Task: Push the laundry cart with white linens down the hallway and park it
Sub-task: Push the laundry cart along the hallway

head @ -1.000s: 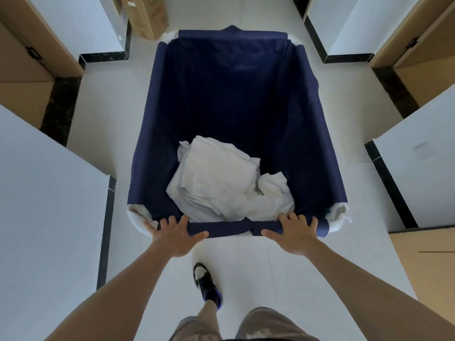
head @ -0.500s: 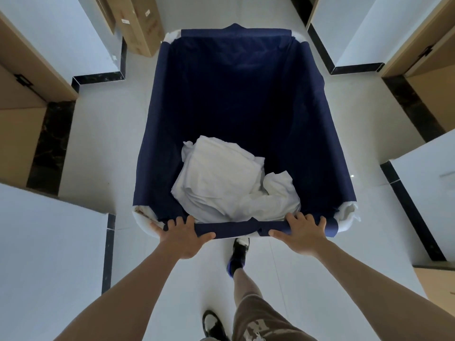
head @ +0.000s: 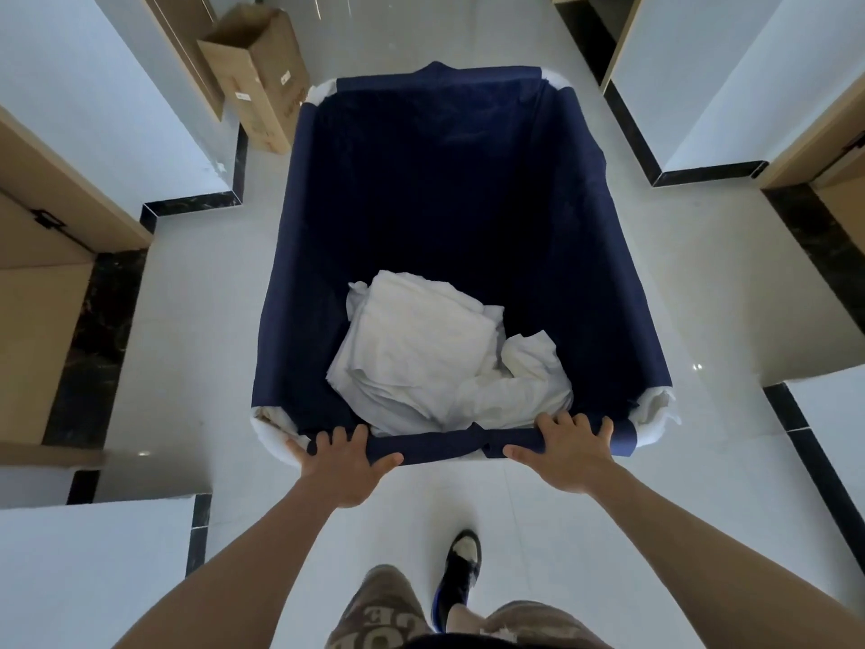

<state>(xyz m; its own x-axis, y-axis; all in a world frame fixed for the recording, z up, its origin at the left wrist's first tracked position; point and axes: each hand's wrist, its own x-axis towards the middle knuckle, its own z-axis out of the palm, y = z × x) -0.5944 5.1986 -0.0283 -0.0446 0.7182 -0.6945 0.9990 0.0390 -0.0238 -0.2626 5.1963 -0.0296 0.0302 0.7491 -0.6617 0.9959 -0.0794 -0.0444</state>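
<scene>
Your left hand (head: pixel 344 466) and right hand (head: pixel 568 454) clamp fingers over the near rim of the cart (head: pixel 299 274); linens (head: pixel 421 358) lie just inside it.

The laundry cart (head: pixel 421 203) is a deep, rectangular bin lined with dark navy cloth that folds over its rim, with white padding showing at the corners. It stands upright, its far left corner just beside the cardboard box (head: pixel 262 72). The white linens (head: pixel 421 348) lie crumpled in one loose heap on its bottom, at the end farthest from that box.
</scene>
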